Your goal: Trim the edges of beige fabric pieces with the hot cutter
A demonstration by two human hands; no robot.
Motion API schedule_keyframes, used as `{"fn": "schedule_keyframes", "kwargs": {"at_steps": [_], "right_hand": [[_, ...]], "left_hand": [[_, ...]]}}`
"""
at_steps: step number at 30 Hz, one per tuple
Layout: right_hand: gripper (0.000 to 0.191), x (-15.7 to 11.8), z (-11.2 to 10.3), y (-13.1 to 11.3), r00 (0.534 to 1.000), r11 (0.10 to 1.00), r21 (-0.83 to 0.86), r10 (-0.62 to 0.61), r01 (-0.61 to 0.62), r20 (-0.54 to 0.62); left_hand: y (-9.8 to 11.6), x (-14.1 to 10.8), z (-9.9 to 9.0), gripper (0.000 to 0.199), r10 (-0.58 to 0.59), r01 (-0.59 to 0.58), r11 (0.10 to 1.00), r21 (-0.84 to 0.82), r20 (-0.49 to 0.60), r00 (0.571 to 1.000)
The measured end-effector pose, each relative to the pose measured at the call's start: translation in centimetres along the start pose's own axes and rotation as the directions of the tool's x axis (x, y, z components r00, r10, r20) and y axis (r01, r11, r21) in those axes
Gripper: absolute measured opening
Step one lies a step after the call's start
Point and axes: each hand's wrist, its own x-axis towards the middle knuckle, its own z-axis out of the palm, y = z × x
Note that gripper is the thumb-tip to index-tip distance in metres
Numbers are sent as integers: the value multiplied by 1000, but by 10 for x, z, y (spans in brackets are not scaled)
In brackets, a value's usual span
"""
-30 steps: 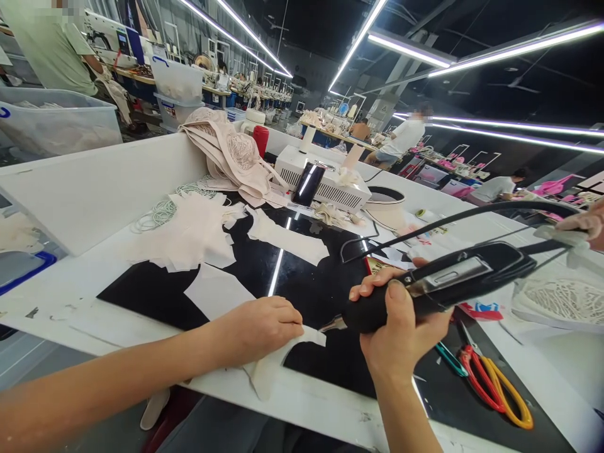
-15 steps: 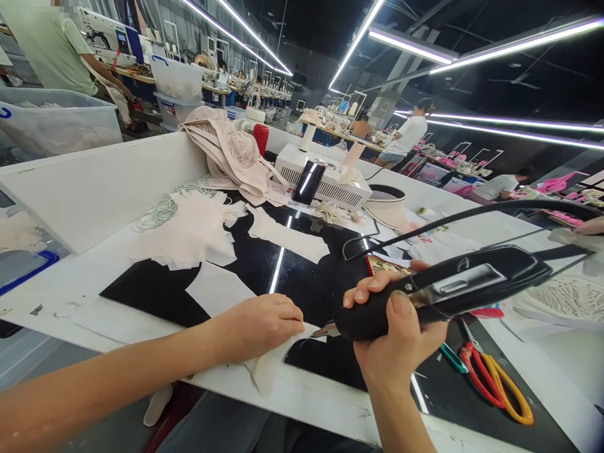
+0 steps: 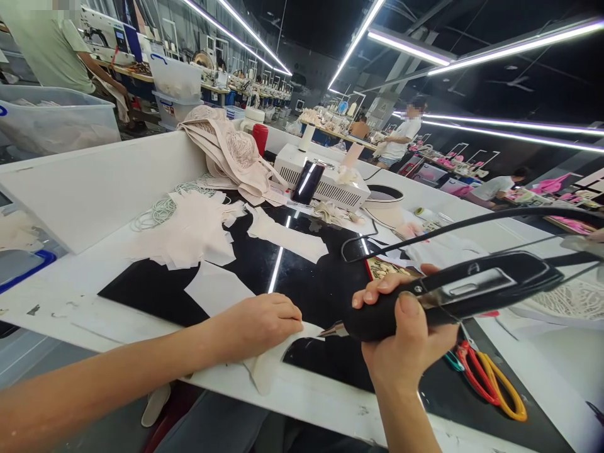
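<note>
My left hand (image 3: 259, 324) rests low over the table's front edge. Its fingers pinch a cream fabric piece (image 3: 262, 372), which hangs partly below the hand and shows a narrow end to the right. My right hand (image 3: 408, 343) is wrapped round a black corded hand tool (image 3: 453, 292) with a pointed metal tip (image 3: 334, 329). That tip points left, at the end of the fabric; whether they touch I cannot tell. Beneath lies a glossy black board (image 3: 302, 283). Red-and-orange-handled scissors (image 3: 495, 384) lie right of my right hand, beside a small teal-handled tool (image 3: 453, 361).
Pale cut pieces (image 3: 191, 229) are heaped at left, near a white sheet (image 3: 217, 289) and a single cut piece (image 3: 287, 234). Behind stand a phone (image 3: 308, 181), a white vented box (image 3: 340, 182) and stacked cup pieces (image 3: 226, 151). A black cable (image 3: 472, 221) arches at right. Co-workers are farther off.
My right hand has drawn the tool a little to the right, so its tip is farther from my left hand. The left hand keeps its pinch, nearly still.
</note>
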Motion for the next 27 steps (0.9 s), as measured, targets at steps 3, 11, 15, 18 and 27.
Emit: {"fn": "schedule_keyframes", "kwargs": {"at_steps": [3,11,15,18,27], "right_hand": [[38,-1,-1,2,1000,1000,-2,10,-10,-8],[38,-2,-1,1,1000,1000,-25,9,-9,-1],[39,-5,-3,-3,1000,1000,-26,7,-7,0],[41,-9,-4,-6,1000,999,-33,7,-7,-6],[40,-11,-6,-10,1000,999,-33,12,-13,-26]], "left_hand": [[0,-1,1,20,-3,3,1000,-2,-4,1000],[2,1,-5,22,18,-14,997,78,-60,998],[16,-3,-14,23,-87,89,966,243,-19,996],[29,-8,-16,32,-199,169,936,310,67,978],[38,-15,-8,57,-329,287,932,224,184,926]]}}
